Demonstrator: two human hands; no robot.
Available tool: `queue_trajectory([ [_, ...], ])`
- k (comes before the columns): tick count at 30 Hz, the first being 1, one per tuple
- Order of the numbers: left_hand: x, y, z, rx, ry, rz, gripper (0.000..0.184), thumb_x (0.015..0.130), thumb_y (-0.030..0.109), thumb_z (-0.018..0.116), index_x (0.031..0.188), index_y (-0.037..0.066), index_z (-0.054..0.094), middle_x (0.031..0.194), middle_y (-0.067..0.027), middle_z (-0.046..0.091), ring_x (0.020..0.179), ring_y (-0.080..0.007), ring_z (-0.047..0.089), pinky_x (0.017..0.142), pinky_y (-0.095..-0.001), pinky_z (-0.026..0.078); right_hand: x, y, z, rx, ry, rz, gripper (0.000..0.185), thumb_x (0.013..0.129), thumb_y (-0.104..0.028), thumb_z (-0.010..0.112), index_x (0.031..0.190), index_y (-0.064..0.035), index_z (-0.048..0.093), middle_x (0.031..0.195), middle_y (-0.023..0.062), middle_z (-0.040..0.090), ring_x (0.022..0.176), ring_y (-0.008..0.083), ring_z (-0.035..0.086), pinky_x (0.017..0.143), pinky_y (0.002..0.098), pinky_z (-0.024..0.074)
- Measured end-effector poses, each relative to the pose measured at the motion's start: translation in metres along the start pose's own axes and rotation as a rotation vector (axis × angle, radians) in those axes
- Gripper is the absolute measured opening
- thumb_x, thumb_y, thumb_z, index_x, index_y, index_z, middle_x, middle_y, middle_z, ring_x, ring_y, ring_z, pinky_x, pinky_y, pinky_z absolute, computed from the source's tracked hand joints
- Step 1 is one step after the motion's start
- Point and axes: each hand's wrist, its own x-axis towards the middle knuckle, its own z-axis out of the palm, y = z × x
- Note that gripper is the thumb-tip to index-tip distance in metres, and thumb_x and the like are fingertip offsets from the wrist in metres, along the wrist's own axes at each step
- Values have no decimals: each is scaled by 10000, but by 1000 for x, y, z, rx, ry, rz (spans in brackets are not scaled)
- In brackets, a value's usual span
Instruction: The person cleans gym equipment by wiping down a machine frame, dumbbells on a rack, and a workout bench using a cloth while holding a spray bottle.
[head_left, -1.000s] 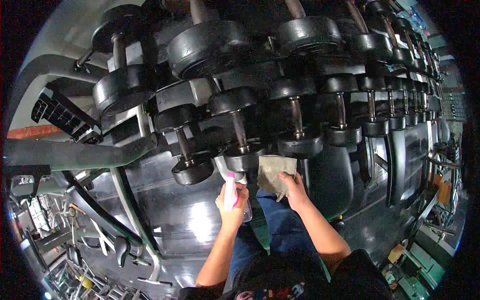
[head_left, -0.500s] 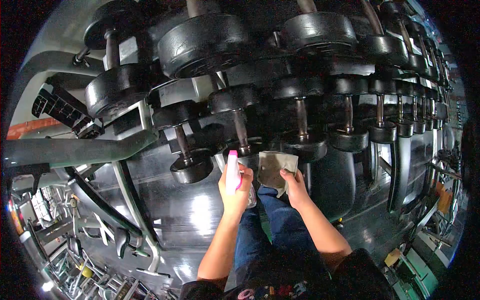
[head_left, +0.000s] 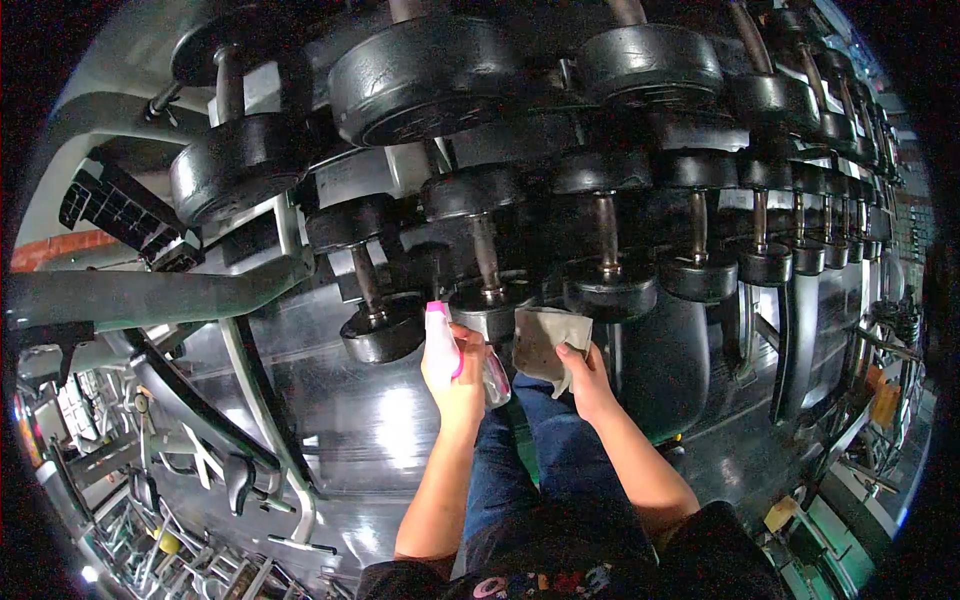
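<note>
While left fingers (head_left: pixel 470 345) grip a spray bottle (head_left: pixel 439 338) (pink-tipped), right fingers (head_left: pixel 576 360) pinch a cloth (head_left: pixel 543 337).

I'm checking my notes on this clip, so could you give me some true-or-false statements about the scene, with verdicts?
1. The left hand holds a spray bottle. True.
2. Dumbbells sit in an upper and a lower row. True.
3. The right hand grips a dumbbell handle. False: it holds a cloth.
4. The cloth is wrapped around the spray bottle. False: the two are apart, one in each hand.
5. The spray bottle's nozzle end is pink. True.
6. The person's trousers are bright red. False: they are blue.
</note>
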Motion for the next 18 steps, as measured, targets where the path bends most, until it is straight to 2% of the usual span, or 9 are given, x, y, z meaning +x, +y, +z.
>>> queue_trajectory([
  [4, 2, -2, -7, 57, -59, 22, 223, 870, 47, 617, 1067, 18, 517, 887, -38, 526, 706, -135, 563, 676, -291, 493, 3, -9, 7, 67, 14, -69, 440, 944, -316, 615, 1251, -13, 524, 1173, 49, 597, 1083, 140, 536, 968, 305, 406],
  [6, 1, 5, -3, 3, -12, -6, 208, 867, 51, 631, 1055, 13, 550, 883, -42, 561, 709, -125, 573, 672, -283, 493, 9, -25, 20, 49, 172, -72, 506, 963, -351, 578, 1308, 6, 480, 1284, 81, 545, 1170, 159, 491, 1024, 315, 363],
  [8, -1, 5, -4, -50, 33, -35, 196, 865, 55, 646, 1044, 7, 584, 879, -47, 595, 712, -115, 583, 667, -275, 492, 33, -35, 23, 60, 161, -210, 519, 982, -345, 545, 1348, 11, 447, 1327, 86, 517, 1205, 159, 467, 1037, 313, 348],
  [10, -3, -2, -7, -63, -8, -25, 213, 852, 57, 655, 1046, 3, 587, 914, -51, 600, 722, -114, 586, 676, -276, 493, 52, -59, 43, 58, 146, -334, 504, 999, -343, 516, 1356, 7, 451, 1286, 89, 544, 1175, 155, 489, 1024, 324, 365],
  [12, -7, -13, -14, -6, -29, -46, 227, 843, 56, 656, 1053, 4, 589, 913, -49, 599, 735, -111, 586, 681, -272, 491, 74, -78, 67, -144, 106, -514, 451, 1005, -315, 501, 1334, -6, 485, 1253, 122, 582, 1148, 225, 537, 1003, 335, 384],
  [14, -11, -17, -16, 52, -53, -68, 240, 834, 55, 658, 1059, 5, 591, 913, -47, 598, 747, -108, 586, 686, -267, 490, 110, -90, 92, -574, 99, -814, 376, 978, -225, 509, 1296, -25, 523, 1251, 166, 594, 1122, 325, 562, 988, 355, 404],
  [16, -14, -18, -12, 59, -16, 57, 279, 820, 49, 655, 1091, 15, 602, 904, -32, 587, 761, -96, 571, 691, -254, 477, 132, -93, 133, -637, 78, -1007, 326, 930, -137, 506, 1239, -55, 573, 1295, 162, 574, 1206, 371, 509, 1059, 460, 351],
  [17, -18, -26, -17, -114, -47, -144, 309, 818, 45, 650, 1124, 25, 610, 916, -19, 576, 766, -86, 545, 693, -242, 463, 141, -81, 150, -908, 194, -1130, 315, 942, -184, 501, 1227, -90, 596, 1336, 131, 551, 1269, 361, 461, 1080, 525, 300],
  [18, -21, -33, -21, -114, -46, -146, 309, 818, 45, 650, 1124, 25, 610, 916, -19, 576, 766, -86, 545, 693, -242, 463, 145, -75, 163, -1183, 316, -1244, 307, 954, -231, 497, 1215, -124, 619, 1376, 100, 528, 1332, 351, 412, 1101, 591, 249],
])
